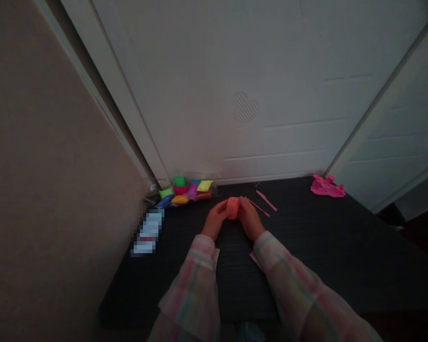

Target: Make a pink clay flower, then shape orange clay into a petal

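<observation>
Pink lump (233, 209), between 2 hands (214, 221), at fingertips (224, 209)

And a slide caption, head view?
Left hand and right hand hold a rounded coral claylike lump at a black tabletop.

Location: apparently a home. Indicators: white panel (288, 57) with heart motifs (245, 110) at the far edge of the table (317, 251); plain wall (39, 190) at left edge.

Smooth, doughy material is seen in the rounded coral-pink lump (233, 209). The black surface (335, 242) is finished in matt, wood-like grain.
</observation>
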Demonstrator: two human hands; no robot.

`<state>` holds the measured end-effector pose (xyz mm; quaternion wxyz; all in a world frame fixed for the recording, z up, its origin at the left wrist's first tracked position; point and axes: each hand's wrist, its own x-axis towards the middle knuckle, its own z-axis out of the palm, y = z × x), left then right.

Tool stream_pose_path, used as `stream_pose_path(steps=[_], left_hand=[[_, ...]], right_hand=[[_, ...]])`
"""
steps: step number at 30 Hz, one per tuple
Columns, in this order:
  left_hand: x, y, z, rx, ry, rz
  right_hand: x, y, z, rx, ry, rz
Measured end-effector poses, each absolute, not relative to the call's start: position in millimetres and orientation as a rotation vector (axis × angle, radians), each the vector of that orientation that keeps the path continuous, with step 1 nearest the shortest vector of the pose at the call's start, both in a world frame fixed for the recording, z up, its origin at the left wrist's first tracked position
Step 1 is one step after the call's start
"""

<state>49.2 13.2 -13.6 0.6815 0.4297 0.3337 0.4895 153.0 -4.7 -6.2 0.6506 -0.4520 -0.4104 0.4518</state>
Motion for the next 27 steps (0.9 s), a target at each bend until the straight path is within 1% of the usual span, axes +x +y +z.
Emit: stream_pose_path(steps=[3,6,20,23,27], left_hand=[[48.1,15.0,-15.7,0.958,0.748,1.120],[46.9,15.5,-16.1,0.989,0.810,1.175],[52.0,14.6,-13.2,1.106,1.028,1.371],[51.0,15.5,-15.2,1.096,1.020,1.333],[51.3,14.2,-16.3,1.084,0.950,1.199]], right_hand=[[151.7,-5.1,-9.0,-0.989,-1.012,1.105],[152.7,-4.2,-10.7,-0.994,-1.057,1.096],[150.0,-6.1,-10.5,-1.328,-1.201,0.723],[151.8,-5.7,-12.1,-1.369,-1.205,0.666],[154.6,-4.3,-15.2,-1.404,-1.227,0.611]])
